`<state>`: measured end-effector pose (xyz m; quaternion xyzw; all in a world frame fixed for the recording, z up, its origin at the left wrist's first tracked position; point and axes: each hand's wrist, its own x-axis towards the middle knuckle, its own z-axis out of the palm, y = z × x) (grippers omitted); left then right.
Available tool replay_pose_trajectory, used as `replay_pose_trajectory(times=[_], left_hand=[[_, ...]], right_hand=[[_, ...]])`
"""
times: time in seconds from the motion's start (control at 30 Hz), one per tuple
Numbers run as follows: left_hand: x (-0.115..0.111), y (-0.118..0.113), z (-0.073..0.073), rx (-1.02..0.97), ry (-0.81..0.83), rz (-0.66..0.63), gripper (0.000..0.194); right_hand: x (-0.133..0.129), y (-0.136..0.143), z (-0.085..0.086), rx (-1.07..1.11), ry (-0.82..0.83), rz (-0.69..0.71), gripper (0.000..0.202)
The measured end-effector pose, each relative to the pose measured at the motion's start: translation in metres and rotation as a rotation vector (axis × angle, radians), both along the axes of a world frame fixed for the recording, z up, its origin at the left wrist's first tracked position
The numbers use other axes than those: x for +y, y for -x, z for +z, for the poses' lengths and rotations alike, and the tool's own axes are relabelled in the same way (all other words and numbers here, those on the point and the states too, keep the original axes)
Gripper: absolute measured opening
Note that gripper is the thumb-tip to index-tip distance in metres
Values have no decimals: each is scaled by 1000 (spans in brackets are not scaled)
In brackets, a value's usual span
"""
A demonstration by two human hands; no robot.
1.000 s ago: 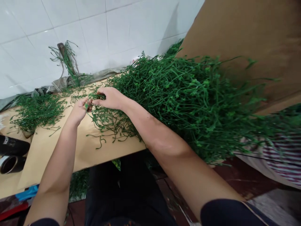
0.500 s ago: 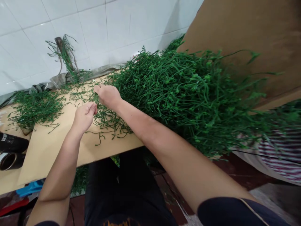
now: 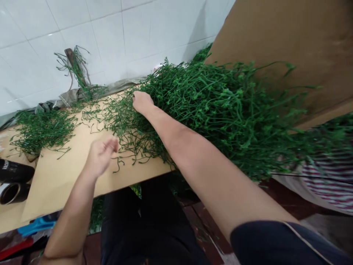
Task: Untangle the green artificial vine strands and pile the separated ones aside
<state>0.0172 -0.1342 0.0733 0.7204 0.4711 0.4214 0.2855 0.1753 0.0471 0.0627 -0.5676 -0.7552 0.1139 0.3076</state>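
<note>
A large heap of thin green stems with small forked tips, which look like artificial plant stems, covers the right of the cardboard-coloured board. At the heap's left edge, my right hand is closed among the stems; its fingertips are mostly hidden. My left hand is held over the board, nearer my body, left of the loose stems. Its fingers are curled together and smeared by motion, so anything between them cannot be made out.
A smaller pile of green stems lies at the left. Beside the board are a black bottle and a dark cup. More stems hang on an upright brown strip by the tiled wall. A large cardboard sheet rises at the right.
My right hand has moved right to the edge of the big heap. My left hand has dropped slightly toward my body, so the hands are farther apart.
</note>
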Motion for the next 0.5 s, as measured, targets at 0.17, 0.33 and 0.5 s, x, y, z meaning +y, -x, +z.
replay_pose_trajectory(times=[0.17, 0.33, 0.5], left_hand=[[25, 19, 0, -272, 56, 73, 43], [39, 23, -11, -322, 134, 128, 33], [72, 34, -38, -202, 161, 466, 27]], right_hand=[[-13, 2, 12, 12, 4, -1, 18], [-29, -2, 29, 151, 192, 38, 26], [-28, -12, 14, 437, 312, 97, 39]])
